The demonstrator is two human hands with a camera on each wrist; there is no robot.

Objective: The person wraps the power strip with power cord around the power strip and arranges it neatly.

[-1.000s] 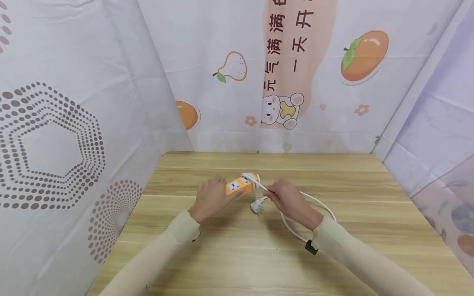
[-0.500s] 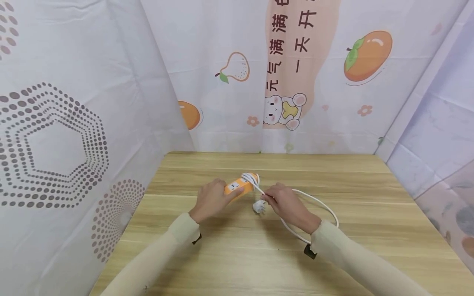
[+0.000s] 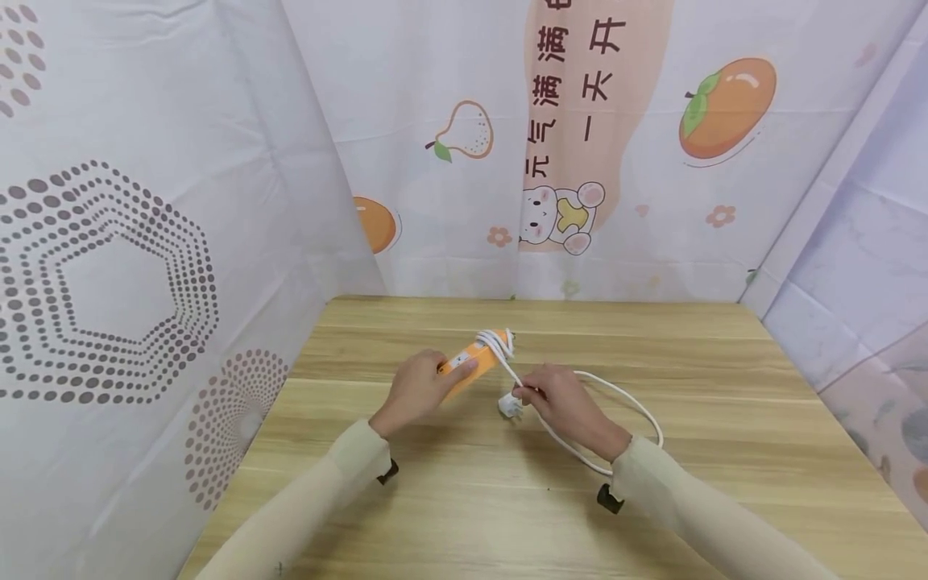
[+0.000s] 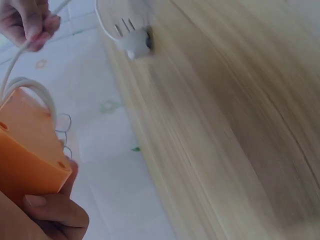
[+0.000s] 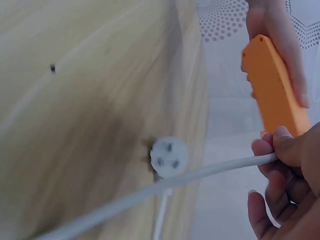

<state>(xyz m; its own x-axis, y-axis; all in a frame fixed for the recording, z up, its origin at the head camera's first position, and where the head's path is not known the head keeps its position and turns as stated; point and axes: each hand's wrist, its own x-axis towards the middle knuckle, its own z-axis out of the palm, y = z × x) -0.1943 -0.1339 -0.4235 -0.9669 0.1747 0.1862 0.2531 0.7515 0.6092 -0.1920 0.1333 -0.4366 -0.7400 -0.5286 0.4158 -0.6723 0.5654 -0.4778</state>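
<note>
An orange power strip (image 3: 484,359) is gripped near its close end by my left hand (image 3: 419,388), thumb along its side. It slants up to the right, above the table. White cord (image 3: 495,341) is wound in several turns around its far end. From there the cord runs to my right hand (image 3: 569,407), which pinches it between thumb and fingers (image 5: 282,145). Below that pinch, the white three-pin plug (image 3: 510,405) is over the table, its pins showing in the left wrist view. The strip's orange back (image 5: 275,95) shows in the right wrist view.
A loose loop of cord (image 3: 638,407) curves out over the wooden table (image 3: 464,515), right of my right hand. Printed white curtains (image 3: 406,266) stand behind the table and along both sides. Dark bands sit at both wrists.
The power strip has rolled in my left hand, so its socket face shows narrower, and its far end is slightly higher. My right hand keeps pinching the cord. The head view has shifted slightly.
</note>
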